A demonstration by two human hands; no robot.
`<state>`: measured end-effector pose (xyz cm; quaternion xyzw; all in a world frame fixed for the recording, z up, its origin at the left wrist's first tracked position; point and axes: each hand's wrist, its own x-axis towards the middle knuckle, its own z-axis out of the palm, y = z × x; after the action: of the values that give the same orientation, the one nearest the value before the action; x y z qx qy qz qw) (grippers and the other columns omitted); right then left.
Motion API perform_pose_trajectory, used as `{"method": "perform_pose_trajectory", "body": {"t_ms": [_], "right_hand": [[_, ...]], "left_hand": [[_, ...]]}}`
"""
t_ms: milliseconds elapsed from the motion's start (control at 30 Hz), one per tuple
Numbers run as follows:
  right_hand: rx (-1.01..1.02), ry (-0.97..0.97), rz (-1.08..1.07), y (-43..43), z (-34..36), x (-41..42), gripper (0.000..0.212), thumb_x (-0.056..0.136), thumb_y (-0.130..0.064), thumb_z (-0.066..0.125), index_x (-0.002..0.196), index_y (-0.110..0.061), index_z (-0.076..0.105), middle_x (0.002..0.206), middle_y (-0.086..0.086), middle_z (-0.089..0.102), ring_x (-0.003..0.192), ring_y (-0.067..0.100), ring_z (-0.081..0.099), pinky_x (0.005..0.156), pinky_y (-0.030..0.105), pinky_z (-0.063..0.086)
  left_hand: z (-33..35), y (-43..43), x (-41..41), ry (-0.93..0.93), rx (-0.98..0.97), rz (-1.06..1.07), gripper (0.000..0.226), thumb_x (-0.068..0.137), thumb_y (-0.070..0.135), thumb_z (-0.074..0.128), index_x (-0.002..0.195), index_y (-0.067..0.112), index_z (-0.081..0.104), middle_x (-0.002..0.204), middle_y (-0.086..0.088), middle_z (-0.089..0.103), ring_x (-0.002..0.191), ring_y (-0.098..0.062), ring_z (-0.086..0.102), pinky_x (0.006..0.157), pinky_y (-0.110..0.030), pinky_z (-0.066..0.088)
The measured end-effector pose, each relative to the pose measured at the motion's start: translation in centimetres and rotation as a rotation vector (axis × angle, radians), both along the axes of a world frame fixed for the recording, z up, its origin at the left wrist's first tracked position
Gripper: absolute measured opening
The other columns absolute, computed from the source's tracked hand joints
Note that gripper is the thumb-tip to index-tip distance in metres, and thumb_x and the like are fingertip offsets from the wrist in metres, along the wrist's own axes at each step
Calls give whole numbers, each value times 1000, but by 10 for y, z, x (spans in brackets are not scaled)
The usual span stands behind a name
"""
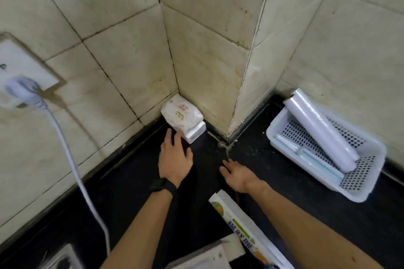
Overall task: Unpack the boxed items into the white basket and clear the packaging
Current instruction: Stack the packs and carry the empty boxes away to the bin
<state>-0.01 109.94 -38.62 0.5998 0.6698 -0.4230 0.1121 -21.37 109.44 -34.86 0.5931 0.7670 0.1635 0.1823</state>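
A white perforated basket [363, 190] sits on the black counter at the right, against the tiled wall. Inside it lie a thick roll of clear film [321, 133] and a thinner roll [314, 159]. A long white printed box [247, 229] lies on the counter under my right forearm, its near end out of view. In the wall corner stand two stacked white packs [182, 116]. My left hand [175, 159], a black band on its wrist, hovers open with its fingertips just short of the packs. My right hand [238, 176] is open, palm down above the counter.
A white socket [19, 65] on the left wall holds a grey plug [24, 90] whose cable [74, 164] hangs down to the counter. A pale flat object [209, 255] shows at the bottom edge. A tiled pillar [242, 72] juts out between the packs and the basket.
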Motion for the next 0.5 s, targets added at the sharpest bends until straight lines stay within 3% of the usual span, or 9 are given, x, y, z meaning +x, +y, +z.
{"method": "perform_pose_trajectory", "body": {"t_ms": [100, 167, 267, 367, 500], "right_hand": [[122, 218, -259, -33, 23, 11, 59, 103, -51, 40, 154, -19, 38, 156, 7, 44, 144, 23, 38, 114, 28, 28], [160, 242, -328, -71, 35, 29, 61, 100, -55, 44, 152, -22, 40, 149, 6, 53, 136, 22, 48, 106, 27, 35], [150, 201, -350, -131, 37, 60, 75, 94, -63, 50, 155, -23, 33, 154, 4, 47, 141, 21, 41, 113, 37, 37], [189, 48, -249, -186, 31, 82, 100, 84, -72, 56, 160, -19, 18, 163, 5, 29, 148, 25, 28, 119, 40, 30], [255, -151, -130, -228, 14, 92, 121, 74, -75, 62, 161, -23, -4, 165, 7, 21, 147, 29, 27, 116, 45, 34]], "left_hand": [[3, -64, 9, -71, -33, -34, 58, 93, 37, 59, 145, 23, 39, 159, -9, 29, 141, -30, 33, 112, -45, 38], [0, -111, 16, -103, -127, -124, 58, 94, 46, 57, 145, 27, 39, 156, -3, 35, 140, -25, 34, 113, -41, 36], [-6, -166, 26, -91, -303, -273, 70, 89, 64, 51, 149, 30, 35, 155, 1, 37, 141, -21, 32, 116, -36, 29], [-12, -200, 37, -35, -493, -391, 102, 70, 85, 53, 154, 34, 22, 159, 2, 28, 145, -20, 24, 119, -40, 21], [-22, -221, 45, 150, -683, -583, 130, 53, 78, 71, 155, 37, 1, 160, -1, 18, 144, -28, 21, 117, -54, 20]]}}
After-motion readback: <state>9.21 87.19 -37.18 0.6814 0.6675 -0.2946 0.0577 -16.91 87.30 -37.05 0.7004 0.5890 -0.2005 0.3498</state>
